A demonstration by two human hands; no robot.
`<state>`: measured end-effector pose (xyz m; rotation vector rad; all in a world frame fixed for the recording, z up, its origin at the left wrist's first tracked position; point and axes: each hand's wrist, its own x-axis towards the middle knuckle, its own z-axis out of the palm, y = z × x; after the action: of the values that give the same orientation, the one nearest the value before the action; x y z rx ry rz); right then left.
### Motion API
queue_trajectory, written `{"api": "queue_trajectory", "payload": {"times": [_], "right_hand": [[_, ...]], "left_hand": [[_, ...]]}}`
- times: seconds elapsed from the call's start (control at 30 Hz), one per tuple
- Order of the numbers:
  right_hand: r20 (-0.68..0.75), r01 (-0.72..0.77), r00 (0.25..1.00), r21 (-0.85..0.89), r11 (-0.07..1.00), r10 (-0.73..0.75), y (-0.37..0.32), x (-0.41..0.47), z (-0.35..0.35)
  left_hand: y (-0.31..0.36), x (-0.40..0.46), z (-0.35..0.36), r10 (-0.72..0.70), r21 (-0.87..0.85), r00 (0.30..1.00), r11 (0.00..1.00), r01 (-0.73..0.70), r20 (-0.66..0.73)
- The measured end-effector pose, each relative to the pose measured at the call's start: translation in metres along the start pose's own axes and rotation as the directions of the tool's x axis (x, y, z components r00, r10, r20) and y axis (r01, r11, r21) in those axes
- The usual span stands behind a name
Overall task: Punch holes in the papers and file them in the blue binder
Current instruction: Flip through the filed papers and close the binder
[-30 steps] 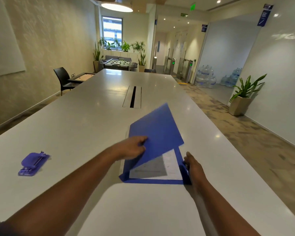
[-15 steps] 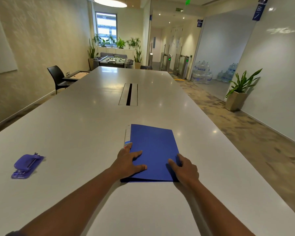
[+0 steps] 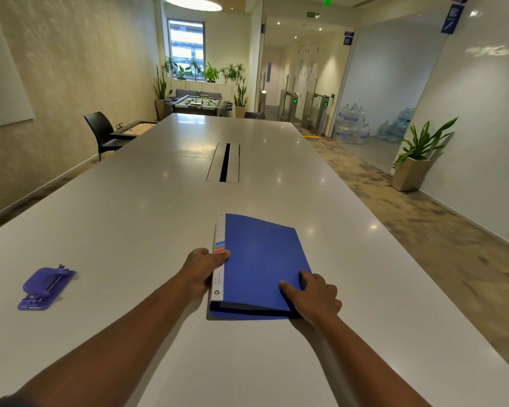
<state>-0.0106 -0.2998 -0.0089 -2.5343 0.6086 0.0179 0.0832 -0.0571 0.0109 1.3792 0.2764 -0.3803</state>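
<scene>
Now both hands, left hand (image 3: 202, 270) and right hand (image 3: 315, 295), press their flat, spread fingers on the shut blue plastic binder (image 3: 262, 259) to steady it, gripping nothing.

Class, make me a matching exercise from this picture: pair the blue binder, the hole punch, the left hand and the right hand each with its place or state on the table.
Things:
1. blue binder
2. hole punch
3. left hand
4. right hand

Places or states:
A. on the binder's near right corner
B. lying shut on the table
C. alone, far to the left, untouched
D. at the binder's spine edge

Pairs: 1-B, 2-C, 3-D, 4-A
</scene>
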Motion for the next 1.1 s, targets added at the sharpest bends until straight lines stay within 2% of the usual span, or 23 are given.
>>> {"api": "queue_trajectory", "payload": {"times": [0.13,0.27,0.43,0.53,0.7,0.83,0.93,1.1], "right_hand": [[0.0,-0.005,1.0,0.076,0.997,0.005,-0.004,0.001,-0.003],[0.019,-0.004,1.0,0.098,0.995,0.002,-0.006,0.0,-0.007],[0.065,-0.025,0.998,0.218,0.976,0.011,-0.004,0.008,-0.014],[0.09,-0.05,0.996,0.394,0.918,0.016,0.0,0.016,-0.017],[0.16,-0.077,0.987,0.558,0.826,-0.016,-0.004,0.023,-0.023],[0.234,-0.122,0.97,0.711,0.693,-0.07,-0.013,0.029,-0.018],[0.133,-0.042,0.989,0.644,0.764,-0.058,-0.021,0.033,-0.006],[0.046,0.019,0.998,0.513,0.858,-0.05,-0.033,0.04,0.011]], "left_hand": [[0.002,0.003,0.003,-0.091,0.01,0.995,0.996,0.091,0.046],[0.002,0.008,0.004,-0.103,0.008,0.99,0.995,0.103,0.093],[0.001,0.015,-0.004,-0.066,0.049,0.996,0.997,0.064,0.054],[0.004,0.018,-0.013,-0.055,0.036,0.996,0.998,0.053,0.071],[0.011,0.016,-0.027,-0.08,-0.064,0.982,0.994,0.092,0.168],[0.016,0.02,-0.042,-0.08,-0.092,0.977,0.991,0.1,0.2],[0.02,0.023,-0.044,-0.039,-0.011,0.992,0.999,0.041,0.118],[0.021,0.036,-0.04,0.15,0.257,0.984,0.959,-0.122,-0.094]]}}
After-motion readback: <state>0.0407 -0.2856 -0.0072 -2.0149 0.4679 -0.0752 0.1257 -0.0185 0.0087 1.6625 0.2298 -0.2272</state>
